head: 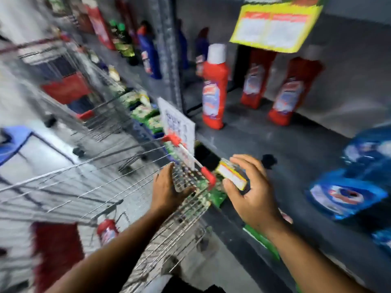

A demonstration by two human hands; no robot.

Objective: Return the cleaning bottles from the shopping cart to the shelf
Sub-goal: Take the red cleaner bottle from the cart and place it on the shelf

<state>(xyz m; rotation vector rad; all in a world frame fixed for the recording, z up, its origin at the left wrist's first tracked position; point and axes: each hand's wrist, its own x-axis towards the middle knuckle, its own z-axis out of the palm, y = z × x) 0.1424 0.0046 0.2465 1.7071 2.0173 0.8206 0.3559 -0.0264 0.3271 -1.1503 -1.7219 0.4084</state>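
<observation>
Steadying the shopping cart (118, 187) with my open left hand (169, 187), my right hand (251, 191) grips a small yellow box (231, 174) over the shelf (275, 149), while one red cleaning bottle (106, 230) remains in the cart.

shelf past right fingertips: bare grey shelf board (281, 149), open run up to the red bottle (214, 87)
right of right hand (251, 188): blue detergent pouches (347, 194) block
between the hands: cart handle (191, 160) and white sign (177, 123) in the way
under left hand (167, 190): wire cart basket (84, 187), fingers touching mesh
</observation>
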